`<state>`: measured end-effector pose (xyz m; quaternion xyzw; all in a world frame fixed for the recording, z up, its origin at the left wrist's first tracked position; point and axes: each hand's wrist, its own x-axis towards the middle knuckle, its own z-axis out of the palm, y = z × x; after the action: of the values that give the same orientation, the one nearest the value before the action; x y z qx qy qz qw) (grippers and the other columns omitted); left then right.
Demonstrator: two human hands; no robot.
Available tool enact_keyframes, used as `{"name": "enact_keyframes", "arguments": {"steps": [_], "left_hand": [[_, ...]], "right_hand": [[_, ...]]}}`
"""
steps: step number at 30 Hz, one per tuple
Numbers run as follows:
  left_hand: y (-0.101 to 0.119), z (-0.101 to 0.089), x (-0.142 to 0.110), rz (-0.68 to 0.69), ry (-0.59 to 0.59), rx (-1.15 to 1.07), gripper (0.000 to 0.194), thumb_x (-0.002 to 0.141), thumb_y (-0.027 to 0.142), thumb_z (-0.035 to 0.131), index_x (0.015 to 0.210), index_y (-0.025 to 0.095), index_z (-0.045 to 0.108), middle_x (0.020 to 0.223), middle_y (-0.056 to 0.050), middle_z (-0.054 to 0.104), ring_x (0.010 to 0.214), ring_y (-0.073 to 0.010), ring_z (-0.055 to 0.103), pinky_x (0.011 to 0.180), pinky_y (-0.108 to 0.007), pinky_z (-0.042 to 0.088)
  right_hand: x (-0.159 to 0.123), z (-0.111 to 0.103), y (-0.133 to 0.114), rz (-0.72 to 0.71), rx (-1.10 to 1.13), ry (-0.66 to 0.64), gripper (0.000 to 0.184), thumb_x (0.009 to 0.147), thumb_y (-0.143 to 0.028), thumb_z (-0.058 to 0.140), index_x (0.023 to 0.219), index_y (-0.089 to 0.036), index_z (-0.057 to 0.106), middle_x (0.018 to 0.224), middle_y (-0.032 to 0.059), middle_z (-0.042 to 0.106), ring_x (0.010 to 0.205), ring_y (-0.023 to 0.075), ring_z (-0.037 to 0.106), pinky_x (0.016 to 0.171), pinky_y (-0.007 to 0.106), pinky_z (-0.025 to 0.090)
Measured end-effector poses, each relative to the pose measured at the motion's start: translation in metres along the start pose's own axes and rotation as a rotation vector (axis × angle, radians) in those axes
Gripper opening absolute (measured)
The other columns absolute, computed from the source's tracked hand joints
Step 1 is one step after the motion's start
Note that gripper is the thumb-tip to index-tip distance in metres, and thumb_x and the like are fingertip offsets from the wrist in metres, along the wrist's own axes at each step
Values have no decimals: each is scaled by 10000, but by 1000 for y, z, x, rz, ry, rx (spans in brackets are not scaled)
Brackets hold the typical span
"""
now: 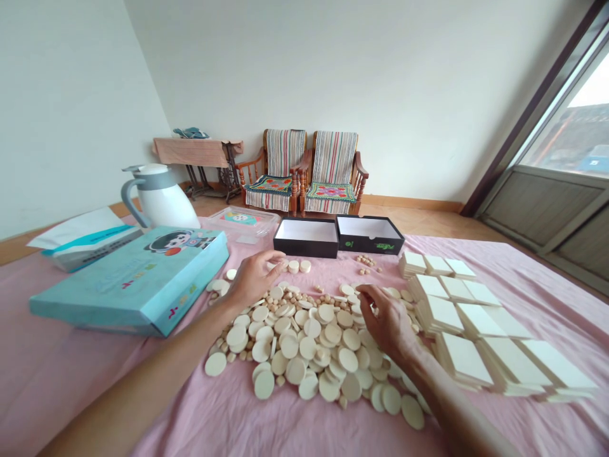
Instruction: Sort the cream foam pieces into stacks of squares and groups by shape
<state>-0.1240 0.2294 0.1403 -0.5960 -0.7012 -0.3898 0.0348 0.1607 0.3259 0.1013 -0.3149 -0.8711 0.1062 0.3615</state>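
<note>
A spread heap of round wooden discs (311, 328), mixed with small wooden beads or cubes, covers the middle of the table. My left hand (254, 277) is at the heap's far left edge, thumb and fingers closed around pale discs at the left end of a short row of disc stacks (294, 266). My right hand (387, 317) is over the heap's right side, its fingers curled and the fingertips close together beside some discs. Whatever is between those fingertips is too small to make out.
Stacks of square wooden tiles (478, 319) stand in rows at right. Two black open boxes (306, 246) sit behind the heap, near small bead piles (365, 261). At left are a turquoise box (128, 279), a white jug (166, 202), a tissue pack (90, 244) and a clear plastic case (245, 235).
</note>
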Motion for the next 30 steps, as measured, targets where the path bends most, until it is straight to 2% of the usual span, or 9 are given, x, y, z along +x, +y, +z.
{"name": "enact_keyframes", "arguments": {"steps": [5, 9, 12, 17, 23, 26, 30], "left_hand": [[16, -14, -39, -23, 91, -70, 213, 857, 325, 563, 956, 188, 692, 940, -25, 739, 869, -170, 685, 818, -267, 520], [13, -11, -50, -24, 229, -55, 209, 873, 296, 543, 963, 177, 690, 946, -36, 732, 894, -178, 675, 832, -278, 508], [6, -8, -51, 9, 271, -25, 207, 880, 280, 530, 964, 172, 687, 948, -43, 728, 898, -182, 670, 847, -287, 500], [-10, -11, -55, 14, 254, -25, 206, 886, 283, 525, 955, 176, 688, 945, -47, 730, 884, -182, 675, 818, -284, 502], [-28, -16, -57, 14, 242, 45, 216, 881, 298, 521, 920, 167, 689, 888, -53, 729, 835, -192, 674, 776, -296, 498], [-32, -19, -57, 12, 252, 60, 207, 876, 299, 527, 907, 172, 687, 874, -44, 727, 826, -187, 672, 779, -288, 492], [-30, -18, -56, 12, 224, 66, 207, 875, 305, 524, 894, 173, 682, 872, -43, 724, 822, -185, 666, 771, -281, 488]], "right_hand": [[4, -3, 3, 64, 2, 30, 180, 877, -224, 458, 945, -195, 622, 804, 33, 690, 714, 172, 620, 662, 263, 431], [8, -3, -6, 62, 42, 1, 160, 858, -208, 472, 920, -195, 619, 765, 17, 677, 671, 151, 614, 649, 250, 433], [12, -4, -16, 40, 57, -76, 156, 852, -204, 482, 913, -192, 625, 774, 19, 677, 665, 142, 614, 629, 239, 433], [22, -3, -15, -1, 8, -231, 175, 862, -213, 479, 927, -183, 638, 866, 55, 675, 711, 154, 623, 643, 254, 454], [35, 6, 14, -52, -158, -449, 255, 785, -196, 583, 1023, -137, 657, 992, 139, 679, 982, 257, 626, 847, 351, 473], [40, 2, 23, -48, -178, -509, 266, 785, -218, 598, 1033, -142, 659, 993, 131, 688, 953, 248, 637, 833, 345, 479], [50, -11, 29, 12, -158, -488, 229, 776, -161, 566, 980, -158, 670, 957, 100, 704, 860, 209, 656, 752, 300, 483]]}}
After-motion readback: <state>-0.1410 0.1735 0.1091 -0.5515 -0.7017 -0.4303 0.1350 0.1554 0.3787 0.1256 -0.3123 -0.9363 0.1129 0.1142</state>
